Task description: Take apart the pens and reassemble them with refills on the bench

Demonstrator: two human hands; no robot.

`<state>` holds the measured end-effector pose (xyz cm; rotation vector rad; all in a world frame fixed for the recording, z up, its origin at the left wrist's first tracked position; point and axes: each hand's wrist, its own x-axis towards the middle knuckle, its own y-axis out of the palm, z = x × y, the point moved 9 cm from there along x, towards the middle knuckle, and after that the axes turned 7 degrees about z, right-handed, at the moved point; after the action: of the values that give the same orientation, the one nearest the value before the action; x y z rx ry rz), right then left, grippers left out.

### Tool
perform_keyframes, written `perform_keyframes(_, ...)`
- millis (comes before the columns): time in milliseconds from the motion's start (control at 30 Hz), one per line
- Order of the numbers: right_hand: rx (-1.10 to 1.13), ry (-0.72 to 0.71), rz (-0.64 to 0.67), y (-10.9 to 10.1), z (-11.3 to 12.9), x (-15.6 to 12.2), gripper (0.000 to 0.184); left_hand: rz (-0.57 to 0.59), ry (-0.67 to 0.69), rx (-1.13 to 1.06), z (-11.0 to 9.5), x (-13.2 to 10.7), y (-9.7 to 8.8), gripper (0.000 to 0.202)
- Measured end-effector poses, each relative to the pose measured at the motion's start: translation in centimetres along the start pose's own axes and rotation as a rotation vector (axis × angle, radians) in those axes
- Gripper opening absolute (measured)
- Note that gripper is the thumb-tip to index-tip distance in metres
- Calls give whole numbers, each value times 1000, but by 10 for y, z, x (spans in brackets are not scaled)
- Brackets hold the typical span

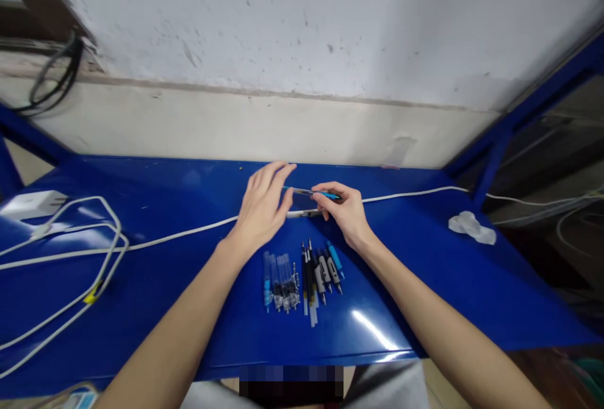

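My right hand (343, 207) pinches a slim clear pen (306, 192) with a blue end, held level above the blue table. Around the pen's other end my left hand (267, 201) has its fingers stretched and apart; whether its thumb touches the pen I cannot tell. Nearer to me lies a row of pen parts. At its left are several clear pen barrels (282, 277), one with a blue part. Dark-inked refills (308, 277) with metal tips lie in the middle. On the right are grey pen grips (325, 274) and a blue grip (335, 258).
A white cable (184, 233) crosses the blue table (198, 308) behind the parts and passes beneath my hands. Its loops and a white power adapter (35, 203) lie at left. A crumpled white piece (472, 226) lies at right. The wall (264, 126) stands behind the table.
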<state>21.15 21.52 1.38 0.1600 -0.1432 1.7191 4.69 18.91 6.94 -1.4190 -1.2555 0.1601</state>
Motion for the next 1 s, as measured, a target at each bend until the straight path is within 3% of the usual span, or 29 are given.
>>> perform_keyframes(233,18,39,44,2,-5,1,41,95,49,17,-2,0,16,21)
perform_keyframes(433,-285,-102,11,6,21,-10,56,77,132,-83,-5,-4,16,16)
perform_keyframes(633,-180,-73,60,8,19,-9,31,118,22,-11,1,-2,21,20)
perform_keyframes(733,-81,-51,93,9,16,-5,32,108,-39,27,6,-1,17,23)
perform_keyframes(833,-116,-38,54,4,14,-3,35,78,-17,16,5,-1,15,22)
perform_keyframes(1000,-290,21,15,-5,6,-4,70,62,104,-43,-4,-5,20,19)
